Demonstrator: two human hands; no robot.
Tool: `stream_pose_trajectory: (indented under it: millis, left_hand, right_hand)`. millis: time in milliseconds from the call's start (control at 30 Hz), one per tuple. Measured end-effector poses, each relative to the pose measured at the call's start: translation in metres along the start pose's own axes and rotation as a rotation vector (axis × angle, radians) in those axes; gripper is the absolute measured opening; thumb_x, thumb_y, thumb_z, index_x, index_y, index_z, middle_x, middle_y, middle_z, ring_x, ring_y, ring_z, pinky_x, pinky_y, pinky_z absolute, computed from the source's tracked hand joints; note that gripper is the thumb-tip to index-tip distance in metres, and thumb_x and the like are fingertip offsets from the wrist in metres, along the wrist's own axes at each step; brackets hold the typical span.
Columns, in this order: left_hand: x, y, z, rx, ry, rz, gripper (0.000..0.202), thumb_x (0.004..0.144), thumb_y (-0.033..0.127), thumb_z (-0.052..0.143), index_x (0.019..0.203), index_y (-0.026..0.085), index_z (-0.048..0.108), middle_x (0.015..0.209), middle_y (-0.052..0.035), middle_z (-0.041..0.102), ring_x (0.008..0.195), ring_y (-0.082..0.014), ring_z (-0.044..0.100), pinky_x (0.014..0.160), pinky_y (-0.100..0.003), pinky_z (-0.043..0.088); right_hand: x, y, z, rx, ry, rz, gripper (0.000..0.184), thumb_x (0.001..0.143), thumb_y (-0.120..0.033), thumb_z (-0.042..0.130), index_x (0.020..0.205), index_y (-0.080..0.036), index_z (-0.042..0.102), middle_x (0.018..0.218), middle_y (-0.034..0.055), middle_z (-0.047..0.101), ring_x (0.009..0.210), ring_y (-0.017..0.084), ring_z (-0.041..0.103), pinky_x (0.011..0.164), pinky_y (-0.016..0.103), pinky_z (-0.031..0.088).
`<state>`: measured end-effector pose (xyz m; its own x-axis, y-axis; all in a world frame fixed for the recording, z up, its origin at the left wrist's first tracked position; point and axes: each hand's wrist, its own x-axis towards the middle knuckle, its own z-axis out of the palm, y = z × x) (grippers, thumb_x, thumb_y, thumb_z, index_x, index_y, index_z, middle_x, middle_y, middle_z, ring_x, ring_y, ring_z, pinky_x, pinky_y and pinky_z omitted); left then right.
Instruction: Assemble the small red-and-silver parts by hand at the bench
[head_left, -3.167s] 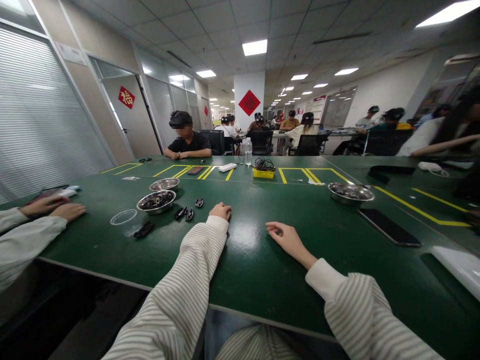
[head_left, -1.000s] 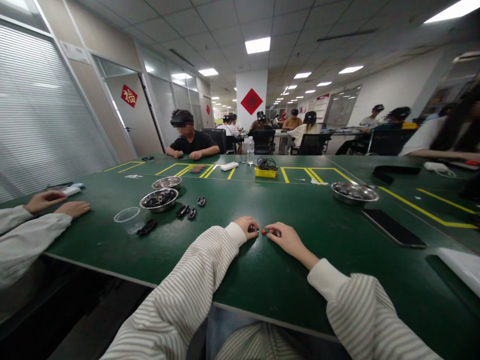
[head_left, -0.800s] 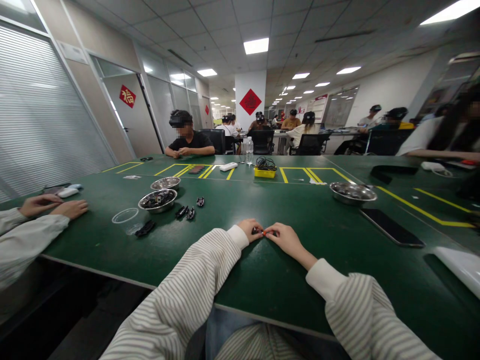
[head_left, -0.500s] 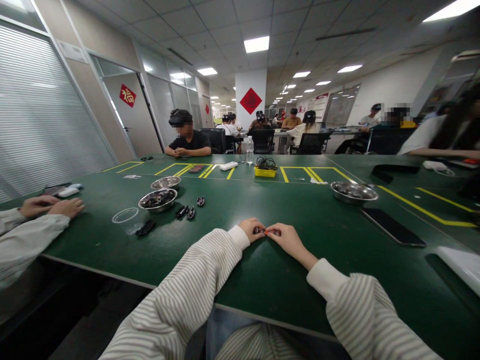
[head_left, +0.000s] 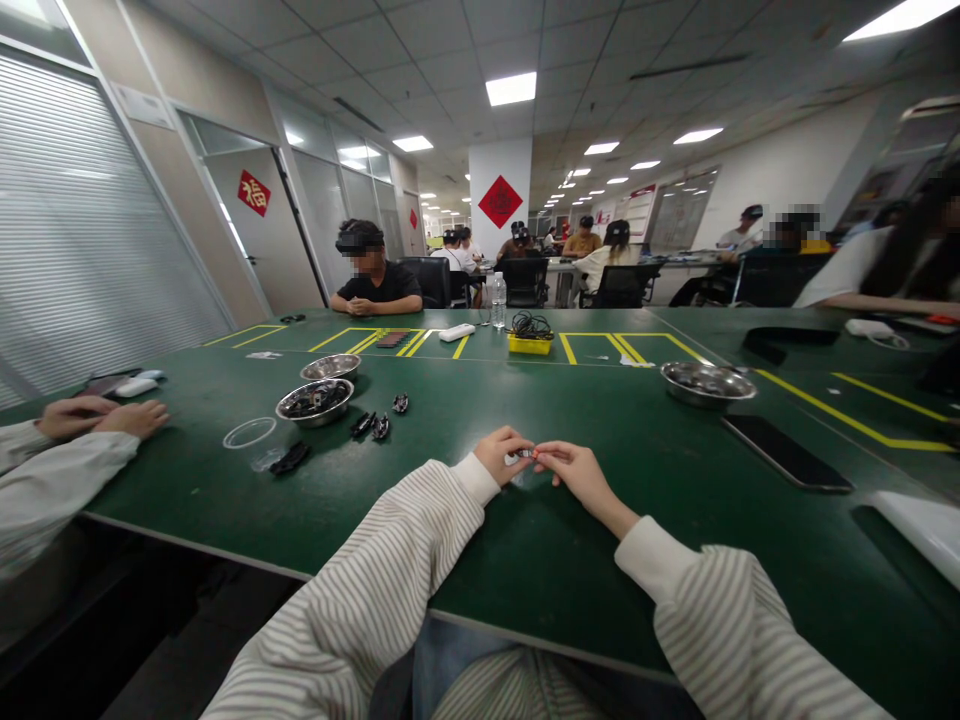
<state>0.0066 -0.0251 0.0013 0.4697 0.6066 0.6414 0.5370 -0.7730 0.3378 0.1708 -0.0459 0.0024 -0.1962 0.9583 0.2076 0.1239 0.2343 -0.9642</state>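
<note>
Glossy green table (head_left: pixel 420 395), yellow tape lines, open office under a tiled ceiling. Left hand (head_left: pixel 501 455) and right hand (head_left: pixel 576 470) both had thumb and fingertips pinching a tiny red-and-silver part (head_left: pixel 527 453) over the table's near half. Fingers mostly covered it; couldn't tell if one piece or two. White slab (head_left: pixel 921 535) cut off at frame edge. Round steel bowl (head_left: pixel 319 420), clear plastic cup (head_left: pixel 259 448).

Left arm (head_left: pixel 382 560) in grey-striped cream fabric: stretched forward and inward.
Right arm (head_left: pixel 720 600), likewise sleeved: angled inward, wrist (head_left: pixel 619 514) bare.
Left hand (head_left: pixel 499 454): fingers curled, tips pinched.
Right hand (head_left: pixel 576 471): fingers bent, tips pinched, close to the left's.
</note>
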Motion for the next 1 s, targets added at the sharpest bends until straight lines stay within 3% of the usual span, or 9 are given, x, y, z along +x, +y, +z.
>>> stream_pose_trajectory:
  millis: [400,700,1000]
  left_hand:
    - [-0.0011,0.0001,0.0021,-0.017,0.060,0.070,0.022,0.071,0.029,0.053,0.088,0.016,0.060,0.073,-0.0027,0.053,0.066,-0.0087,0.052,0.062,-0.020,0.046]
    - [-0.0019,-0.0032,0.0044,0.032,0.019,0.099,0.022,0.073,0.032,0.051,0.086,0.017,0.061,0.073,-0.0029,0.055,0.069,-0.0098,0.052,0.064,-0.021,0.045]
    - [-0.0017,-0.0004,0.0012,0.138,-0.052,0.137,0.024,0.076,0.032,0.045,0.091,0.019,0.059,0.077,-0.0036,0.054,0.072,-0.0104,0.050,0.066,-0.021,0.043]
  right_hand:
    - [0.0017,-0.0005,-0.0022,0.093,0.035,0.019,0.020,0.061,-0.029,0.061,0.073,-0.013,0.056,0.066,0.0044,0.063,0.058,0.014,0.059,0.046,0.020,0.041]
    - [0.0013,-0.0021,-0.0037,0.065,0.001,0.046,0.020,0.059,-0.029,0.062,0.070,-0.013,0.056,0.057,0.0003,0.059,0.048,0.009,0.051,0.046,0.021,0.038]
    - [0.0017,-0.0044,-0.0026,0.005,0.011,0.041,0.019,0.061,-0.029,0.059,0.071,-0.013,0.055,0.061,0.0018,0.059,0.050,0.009,0.050,0.044,0.019,0.035]
